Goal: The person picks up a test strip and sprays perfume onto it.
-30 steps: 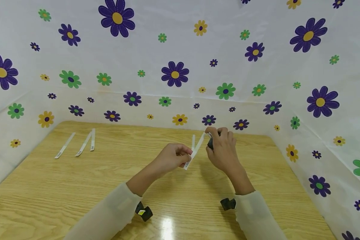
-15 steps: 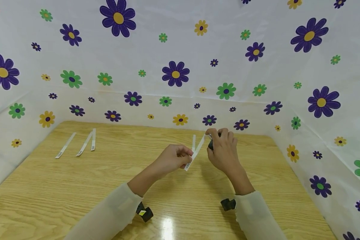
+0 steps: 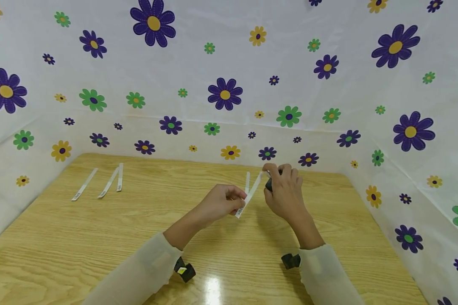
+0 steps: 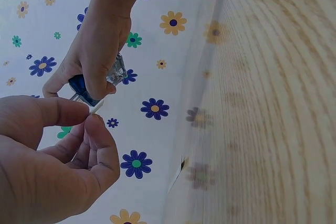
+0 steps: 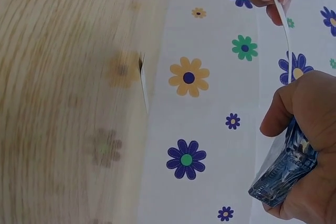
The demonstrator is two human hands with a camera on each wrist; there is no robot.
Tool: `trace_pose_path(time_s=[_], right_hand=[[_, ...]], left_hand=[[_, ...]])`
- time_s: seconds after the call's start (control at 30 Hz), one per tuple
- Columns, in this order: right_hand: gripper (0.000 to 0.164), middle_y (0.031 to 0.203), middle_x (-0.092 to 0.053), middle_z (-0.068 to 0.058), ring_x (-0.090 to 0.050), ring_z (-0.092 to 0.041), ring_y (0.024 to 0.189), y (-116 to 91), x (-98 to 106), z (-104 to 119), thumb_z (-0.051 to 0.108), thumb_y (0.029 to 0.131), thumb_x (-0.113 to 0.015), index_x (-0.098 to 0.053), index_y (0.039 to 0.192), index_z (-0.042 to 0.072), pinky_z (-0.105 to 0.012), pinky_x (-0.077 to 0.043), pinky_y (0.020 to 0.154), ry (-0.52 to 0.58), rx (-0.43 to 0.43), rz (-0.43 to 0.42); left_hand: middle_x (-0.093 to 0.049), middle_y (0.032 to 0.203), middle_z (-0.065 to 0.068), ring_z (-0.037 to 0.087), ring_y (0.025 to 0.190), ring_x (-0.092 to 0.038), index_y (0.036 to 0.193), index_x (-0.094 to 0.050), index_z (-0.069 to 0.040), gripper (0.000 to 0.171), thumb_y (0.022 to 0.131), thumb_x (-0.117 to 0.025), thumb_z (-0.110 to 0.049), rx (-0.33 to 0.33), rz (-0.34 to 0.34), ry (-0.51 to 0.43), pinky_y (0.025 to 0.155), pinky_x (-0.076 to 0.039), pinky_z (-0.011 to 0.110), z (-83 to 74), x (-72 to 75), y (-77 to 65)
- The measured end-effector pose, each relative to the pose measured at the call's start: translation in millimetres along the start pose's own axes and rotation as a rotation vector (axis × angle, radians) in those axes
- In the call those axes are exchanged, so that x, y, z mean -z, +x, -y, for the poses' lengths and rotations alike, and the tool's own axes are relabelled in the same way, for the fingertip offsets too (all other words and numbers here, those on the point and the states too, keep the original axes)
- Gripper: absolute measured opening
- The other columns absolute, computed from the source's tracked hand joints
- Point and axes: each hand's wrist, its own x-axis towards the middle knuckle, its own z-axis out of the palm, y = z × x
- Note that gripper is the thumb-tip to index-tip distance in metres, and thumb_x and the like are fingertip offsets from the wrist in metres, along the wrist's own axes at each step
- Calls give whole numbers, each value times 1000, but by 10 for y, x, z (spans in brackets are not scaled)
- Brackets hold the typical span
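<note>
My left hand (image 3: 224, 200) pinches a white paper strip (image 3: 253, 190) near its printed lower end, between thumb and fingers. The strip slants up and to the right, its far end close to my right index finger. In my right hand (image 3: 284, 191) is a blue, faceted glass bottle that looks like perfume (image 5: 286, 169), gripped with the index finger bent over its top. Whether strip and bottle touch is hidden by the fingers. The left wrist view shows the strip edge-on at the fingertips, with the bottle (image 4: 118, 70) just beyond. Another white strip (image 3: 247, 180) lies behind the left hand.
Several white strips with printed ends lie at the table's left: one alone (image 3: 85, 184), and a slanted one (image 3: 107, 183) meeting an upright one (image 3: 120, 178) at the top. A flower-print cloth (image 3: 191, 106) rises behind and beside the wooden table (image 3: 156, 178).
Both hands keep their holds on the strip and the bottle almost in place. The whole view has shifted very slightly.
</note>
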Motion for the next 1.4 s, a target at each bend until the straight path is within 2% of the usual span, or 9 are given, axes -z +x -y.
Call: trace_pose_path(time_s=[0.97,1.17,1.4], right_hand=[[49,121,-47,-29,-44,-45,100,13,14,3,2,87,-65,-44,128,20,-56,-38,77,5,-11,14],[50,122,-48,-29,-45,-45,102,16,26,-6,2,87,-65,-45,129,20,-55,-38,77,3,-16,19],[50,122,-47,-28,-44,-44,101,14,47,-13,2,88,-66,-46,130,20,-54,-37,76,9,-6,11]], left_hand=[[-65,93,8,17,75,-59,114,-69,-1,17,100,-64,-7,6,4,-7,79,-57,39,6,11,13],[-63,89,7,16,74,-55,114,-68,0,16,99,-64,-5,21,-8,-20,78,-56,38,36,25,40],[-63,88,7,18,75,-56,116,-68,0,18,100,-64,-8,44,-35,-14,80,-55,40,85,82,89]])
